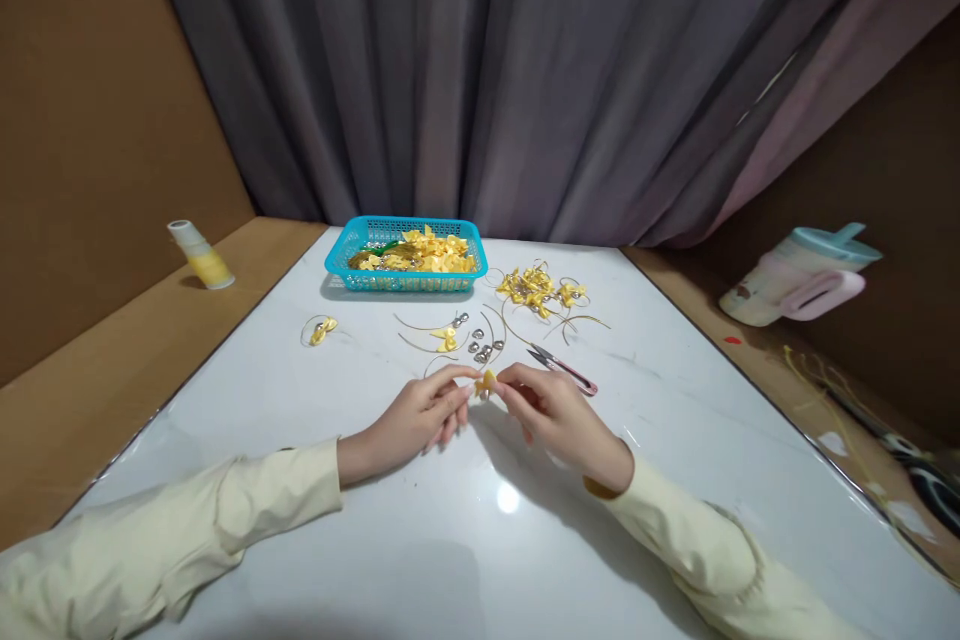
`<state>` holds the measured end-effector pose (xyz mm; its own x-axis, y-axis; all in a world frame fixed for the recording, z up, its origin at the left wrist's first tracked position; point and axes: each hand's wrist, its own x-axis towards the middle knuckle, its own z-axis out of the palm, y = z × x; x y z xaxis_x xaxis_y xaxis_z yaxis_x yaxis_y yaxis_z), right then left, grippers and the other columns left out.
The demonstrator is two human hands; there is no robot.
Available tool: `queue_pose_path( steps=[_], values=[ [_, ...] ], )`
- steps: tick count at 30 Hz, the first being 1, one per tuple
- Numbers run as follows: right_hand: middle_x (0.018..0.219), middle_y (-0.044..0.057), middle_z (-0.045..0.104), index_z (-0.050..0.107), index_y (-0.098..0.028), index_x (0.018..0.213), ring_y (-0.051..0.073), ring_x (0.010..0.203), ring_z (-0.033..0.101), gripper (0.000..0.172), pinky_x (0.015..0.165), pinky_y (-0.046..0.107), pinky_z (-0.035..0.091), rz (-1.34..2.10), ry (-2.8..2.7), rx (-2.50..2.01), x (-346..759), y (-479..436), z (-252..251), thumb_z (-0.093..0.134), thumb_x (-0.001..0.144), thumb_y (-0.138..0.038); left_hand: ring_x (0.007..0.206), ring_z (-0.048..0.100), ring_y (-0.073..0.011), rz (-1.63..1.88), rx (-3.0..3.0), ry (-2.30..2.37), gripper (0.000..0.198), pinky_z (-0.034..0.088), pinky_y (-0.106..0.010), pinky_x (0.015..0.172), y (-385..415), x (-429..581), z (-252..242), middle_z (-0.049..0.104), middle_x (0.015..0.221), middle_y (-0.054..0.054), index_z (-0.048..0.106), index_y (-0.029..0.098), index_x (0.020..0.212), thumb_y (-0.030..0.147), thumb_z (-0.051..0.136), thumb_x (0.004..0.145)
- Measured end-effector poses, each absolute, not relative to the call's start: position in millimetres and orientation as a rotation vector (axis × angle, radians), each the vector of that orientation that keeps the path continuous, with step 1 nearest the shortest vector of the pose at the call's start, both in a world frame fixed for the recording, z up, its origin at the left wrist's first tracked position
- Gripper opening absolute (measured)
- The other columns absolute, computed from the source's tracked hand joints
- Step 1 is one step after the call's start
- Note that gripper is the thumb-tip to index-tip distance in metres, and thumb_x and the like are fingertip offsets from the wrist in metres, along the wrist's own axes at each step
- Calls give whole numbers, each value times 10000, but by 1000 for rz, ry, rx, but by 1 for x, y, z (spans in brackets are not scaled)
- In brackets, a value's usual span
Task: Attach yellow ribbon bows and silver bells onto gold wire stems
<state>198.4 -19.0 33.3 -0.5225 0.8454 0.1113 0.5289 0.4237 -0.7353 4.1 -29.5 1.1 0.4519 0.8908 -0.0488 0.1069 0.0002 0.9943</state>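
A small yellow ribbon bow (487, 381) is pinched between the fingertips of my two hands above the white table. My left hand (431, 410) grips its left side, thumb and index finger pressed together. On the other side my right hand (553, 412) holds the bow between thumb and fingers. Something small and shiny shows under the bow, too small to make out. Just beyond my hands lie several silver beads (484, 353), curved thin cords (427, 325) and another yellow bow (446, 340). Thread snips (562, 368) with pink handles rest beyond my right hand.
At the back stands a blue plastic basket (405, 282) holding yellow bows. A heap of corded yellow bows (536, 290) lies right of it, and a single corded bow (323, 331) at left. A yellow-white bottle (202, 257) and a lidded cup (795, 280) stand beyond the table's sides.
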Motion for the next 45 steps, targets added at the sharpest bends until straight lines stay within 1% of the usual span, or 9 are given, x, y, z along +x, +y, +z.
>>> queue_pose_path(
  steps=[2,5,11,14,19,23,33,42,45],
  values=[
    [657,29,537,503,-178,772,128,566,520,246,539,246,384,507,-2292,-1093,197,-20,24,348,930,-286,570,527,-92,867,1376,965,423,438,-231,539,-29,6,1,616,874,-54,443,137,1228,398,454,895],
    [759,65,576,506,-178,834,144,610,529,235,555,257,393,313,-2449,-992,193,-24,15,304,939,-232,724,585,-124,851,1308,896,411,476,-312,761,-27,6,3,627,1044,-109,532,115,1181,394,485,883],
    [898,91,605,531,-170,978,162,772,584,182,664,274,469,569,-2436,-801,185,-28,14,361,922,-204,922,605,-183,759,1079,695,326,450,-303,863,-22,3,6,664,1013,-112,648,98,1046,337,589,831],
    [882,75,606,537,-168,1049,139,738,573,201,658,268,486,746,-2288,-786,188,-26,18,404,902,-201,964,605,-199,767,1007,673,307,441,-318,895,-19,2,4,653,1057,-123,657,106,1040,326,583,838],
    [831,43,614,553,-165,1076,93,604,569,222,610,257,502,1103,-1971,-828,196,-20,37,439,903,-246,969,609,-225,699,1074,718,329,469,-337,843,-18,2,3,650,1049,-142,653,99,1030,353,582,833],
    [774,23,602,594,-157,1014,91,589,569,204,612,266,507,1248,-1792,-823,196,-6,51,510,874,-278,860,632,-205,686,1084,747,332,493,-318,755,-19,1,5,653,1005,-148,654,86,972,377,585,827],
    [655,14,602,639,-130,928,76,473,540,177,447,218,467,1566,-1854,-922,229,-2,76,577,839,-270,870,631,-174,812,867,754,258,491,-242,702,-13,-2,0,655,1022,-132,649,106,1000,287,628,816],
    [735,30,621,618,-158,991,90,510,558,164,447,231,466,1379,-1856,-856,229,5,100,555,855,-226,764,644,-182,716,1106,798,373,503,-264,612,-16,1,-1,675,928,-149,642,72,1029,380,591,823],
    [742,29,614,615,-138,930,83,506,547,157,480,242,492,1320,-1794,-899,217,24,97,584,829,-253,836,658,-221,723,1124,772,400,513,-266,597,-17,0,-2,649,1031,-171,616,82,1042,406,605,807]
  ],
)
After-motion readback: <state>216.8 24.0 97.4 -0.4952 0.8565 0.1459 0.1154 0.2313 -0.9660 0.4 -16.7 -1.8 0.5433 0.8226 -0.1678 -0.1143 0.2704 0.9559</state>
